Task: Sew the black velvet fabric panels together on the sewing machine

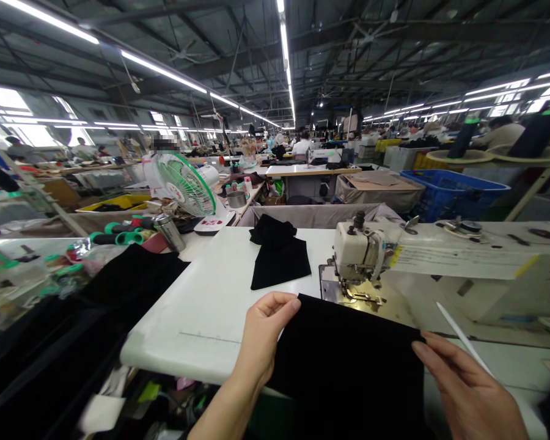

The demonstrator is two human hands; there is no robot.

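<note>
A black piece of fabric (348, 360) lies spread at the near edge of the white sewing table (211, 305). My left hand (263, 333) pinches its upper left corner, thumb on top. My right hand (467, 391) grips the fabric's upper right corner, and a thin white stick (462, 336) runs along that hand. The sewing machine (362, 253) stands just beyond the fabric, its presser foot (362, 296) close to the cloth's far edge.
Another folded black piece (277, 256) lies further back on the table. More black cloth (132, 281) drapes at the left, near thread cones (119, 237), a metal cup (169, 231) and a green fan (186, 183). A blue crate (453, 192) stands behind the machine.
</note>
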